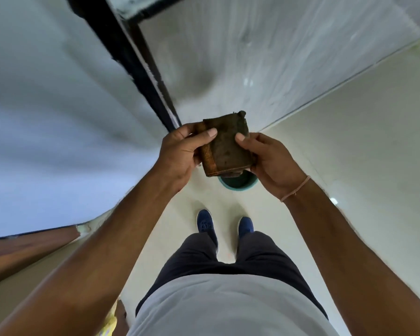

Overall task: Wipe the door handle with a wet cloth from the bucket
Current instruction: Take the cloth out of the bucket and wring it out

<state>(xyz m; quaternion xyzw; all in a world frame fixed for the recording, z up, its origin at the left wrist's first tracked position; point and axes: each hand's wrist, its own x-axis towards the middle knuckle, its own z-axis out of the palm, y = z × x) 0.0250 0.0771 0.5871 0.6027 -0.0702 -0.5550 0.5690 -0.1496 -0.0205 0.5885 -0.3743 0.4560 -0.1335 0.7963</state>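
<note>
A dark brown folded cloth (226, 147) with an orange-brown edge is held flat between both hands in the middle of the view. My left hand (182, 154) grips its left side, thumb on top. My right hand (269, 161) grips its right side, thumb on top. Directly below the cloth, on the floor, stands a teal bucket (238, 184), mostly hidden by the cloth and hands. No door handle is visible. A black door frame (129, 61) runs diagonally at the upper left, with a pale door surface to its right.
I stand on a pale tiled floor (349, 141), my blue shoes (205, 223) just behind the bucket. A white wall fills the left side. A brown wooden edge (27, 248) lies at the lower left. The picture is blurred toward the top.
</note>
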